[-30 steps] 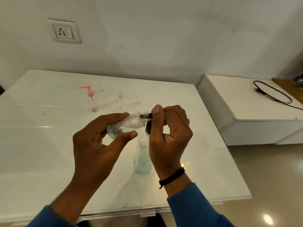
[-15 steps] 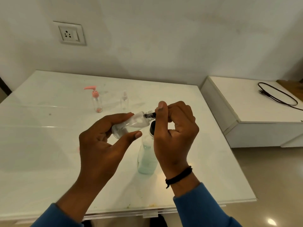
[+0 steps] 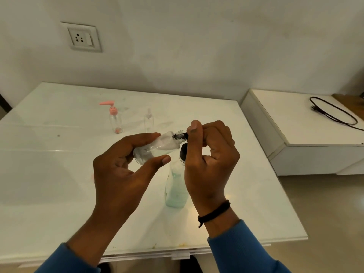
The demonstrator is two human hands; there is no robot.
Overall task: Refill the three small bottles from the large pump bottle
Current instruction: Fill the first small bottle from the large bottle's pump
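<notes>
small clear bottle (image 3: 155, 149): I've got it lying tilted on its side in mid-air over the table, body cradled in the left hand, threaded neck pointing right toward the right hand.
left hand (image 3: 122, 174): fingers curled over the top of the bottle, thumb pressed along the underside, so it's wrapped round the body.
black cap (image 3: 180, 136): sits right at the neck of that bottle, can't tell if it's fully seated or partway off.
right hand (image 3: 208, 162): fingers bunched up, thumb and fingertips pinching the black cap.
how the bottle looks: see-through plastic, whitish sheen inside, honestly can't tell how much is in it.
large bottle (image 3: 176, 186): standing upright on the table just below and behind my right hand, black top, pale green liquid in the lower part; hand hides part of it.
pink pump bottle (image 3: 115, 120): small, clear, upright further back, bit of pink at the bottom.
small spray bottle (image 3: 148, 120): clear, upright, just right of the pink one.
white table (image 3: 59, 174): glossy top.
side cabinet (image 3: 295, 134): to the right, black cable (image 3: 334, 115) on it.
wall socket (image 3: 81, 37): up on the wall.
</notes>
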